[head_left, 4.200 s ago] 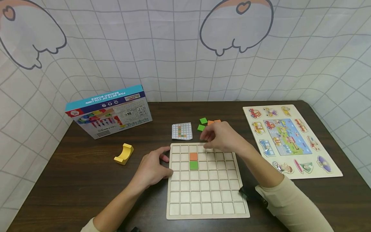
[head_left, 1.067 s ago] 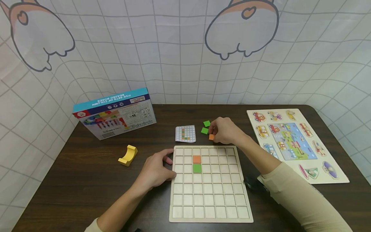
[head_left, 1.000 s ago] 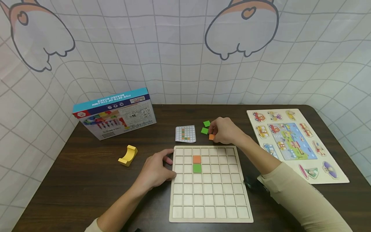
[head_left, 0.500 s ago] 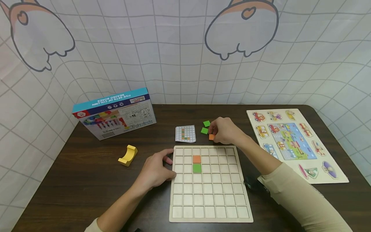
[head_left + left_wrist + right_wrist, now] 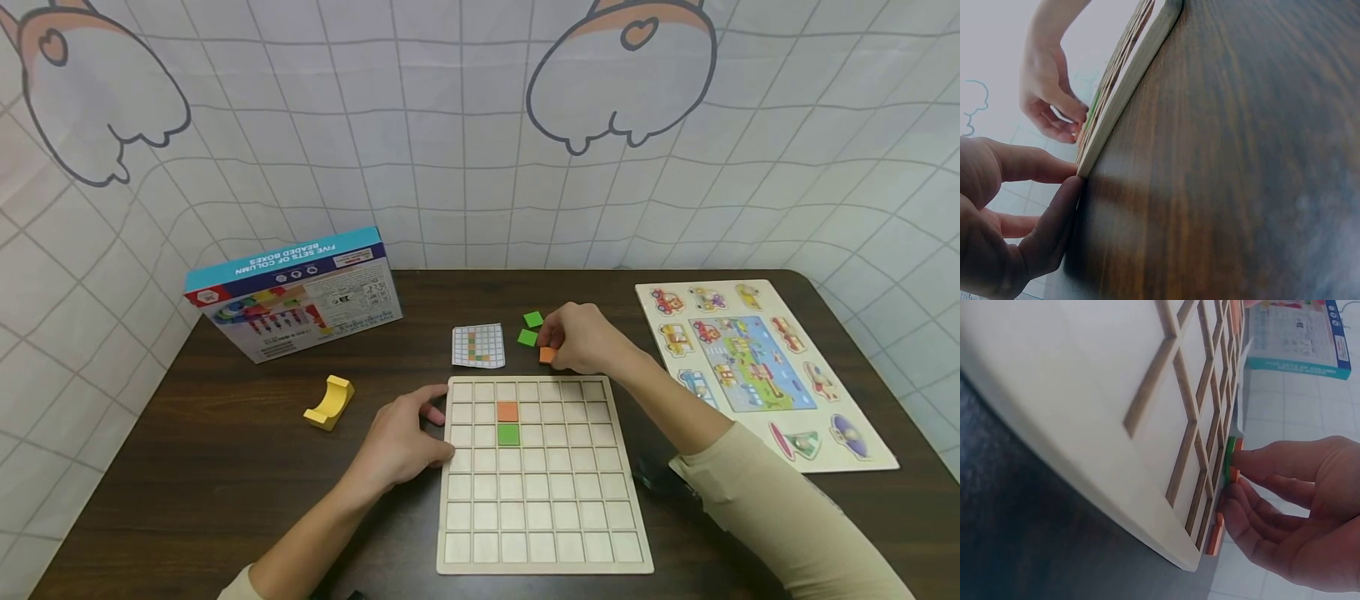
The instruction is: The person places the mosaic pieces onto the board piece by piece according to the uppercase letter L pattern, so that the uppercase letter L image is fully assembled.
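A pale wooden grid board (image 5: 480, 483) lies on the dark table, an orange tile (image 5: 507, 412) directly above a green tile (image 5: 508, 434) in its third column. My left hand (image 5: 397, 442) rests against the board's left edge, thumb and index fingertip apart along it; the left wrist view shows fingertips touching the rim. Beyond the board's far edge, my right hand (image 5: 581, 337) has curled fingers around a small orange tile (image 5: 1235, 476), pinched between thumb and finger. Another orange tile (image 5: 1215, 536) lies beside the fingertips, and loose green tiles (image 5: 527, 337) lie just left.
A small printed pattern card (image 5: 478, 346) lies behind the board. A yellow curved block (image 5: 330, 403) sits left, with a tall toy box (image 5: 300, 300) standing behind it. A picture puzzle board (image 5: 765, 375) lies at the right. A white tile-patterned curtain (image 5: 465, 167) hangs behind the table.
Since the oldest frame my right hand has moved off the board's far edge to the loose tiles, staying there over the last second. The left hand keeps its place at the board.
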{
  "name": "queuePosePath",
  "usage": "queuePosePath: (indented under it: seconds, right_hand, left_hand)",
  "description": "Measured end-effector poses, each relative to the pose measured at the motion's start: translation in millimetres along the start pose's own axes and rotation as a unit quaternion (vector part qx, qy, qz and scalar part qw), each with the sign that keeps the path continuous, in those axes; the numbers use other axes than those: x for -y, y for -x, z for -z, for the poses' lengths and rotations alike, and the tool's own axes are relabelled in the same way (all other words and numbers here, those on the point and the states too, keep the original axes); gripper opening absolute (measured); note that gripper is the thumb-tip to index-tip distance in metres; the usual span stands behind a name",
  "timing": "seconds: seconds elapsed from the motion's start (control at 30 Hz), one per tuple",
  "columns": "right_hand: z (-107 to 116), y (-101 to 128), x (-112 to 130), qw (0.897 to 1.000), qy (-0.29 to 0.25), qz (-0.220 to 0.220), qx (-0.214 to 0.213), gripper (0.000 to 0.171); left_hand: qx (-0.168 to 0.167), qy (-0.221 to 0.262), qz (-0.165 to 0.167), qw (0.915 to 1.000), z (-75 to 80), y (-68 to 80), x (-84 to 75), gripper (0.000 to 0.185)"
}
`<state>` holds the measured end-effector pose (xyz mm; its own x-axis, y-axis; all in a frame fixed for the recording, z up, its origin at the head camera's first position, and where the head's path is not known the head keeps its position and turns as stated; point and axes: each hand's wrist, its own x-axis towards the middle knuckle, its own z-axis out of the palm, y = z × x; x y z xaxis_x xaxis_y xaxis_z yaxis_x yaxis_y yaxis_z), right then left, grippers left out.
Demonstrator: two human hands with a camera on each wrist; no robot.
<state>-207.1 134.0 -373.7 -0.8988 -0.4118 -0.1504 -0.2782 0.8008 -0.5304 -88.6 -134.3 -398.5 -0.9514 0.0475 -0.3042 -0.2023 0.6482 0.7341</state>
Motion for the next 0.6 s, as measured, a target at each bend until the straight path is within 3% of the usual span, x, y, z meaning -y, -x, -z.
queuePosePath:
  seconds: [0.6]
  right_hand:
    - [3.6,7.8,4.4,1.000,-0.002,0.007,-0.004,0.025]
  left_hand:
    - [0.000,0.001,0.002,1.0000,-0.4,0.3,0.3,0.082]
